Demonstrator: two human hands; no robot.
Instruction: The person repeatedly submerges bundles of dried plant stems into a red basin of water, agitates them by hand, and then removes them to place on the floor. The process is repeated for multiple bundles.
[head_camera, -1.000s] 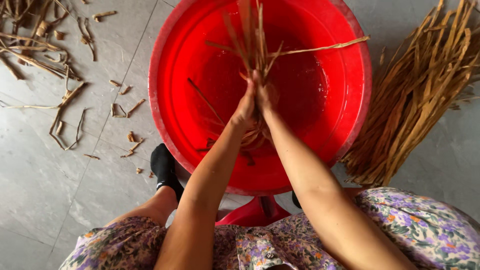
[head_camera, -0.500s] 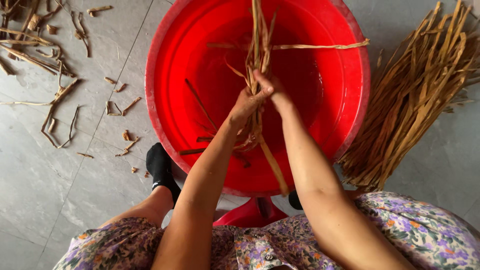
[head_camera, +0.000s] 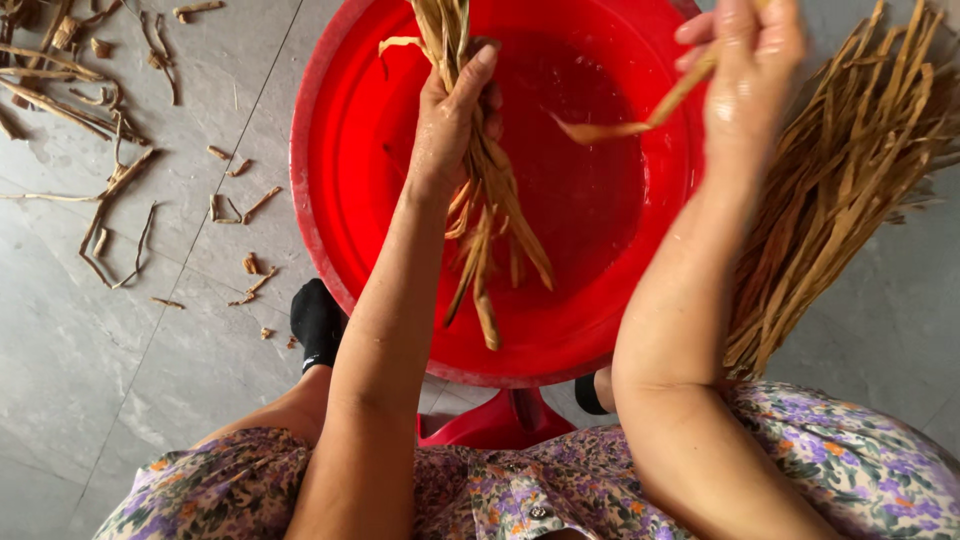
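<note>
A big round red basin (head_camera: 330, 240) stands on the grey tiled floor in front of me. My left hand (head_camera: 452, 120) is raised over it and grips a bundle of wet tan fibre strips (head_camera: 490, 230) that hang down into the basin. My right hand (head_camera: 745, 70) is lifted over the basin's right rim and pinches a single tan strip (head_camera: 625, 120) that points toward the bundle. Both hands look wet.
A thick pile of long dry tan strips (head_camera: 850, 180) lies on the floor right of the basin. Scraps and short pieces of strip (head_camera: 110, 180) are scattered at the left. A foot in a black sock (head_camera: 318, 322) and a red stool (head_camera: 490, 420) are below the basin.
Both hands were together low over the basin on one bundle. They have since risen and parted: the left keeps the bundle, the right has drawn one strip away to the right.
</note>
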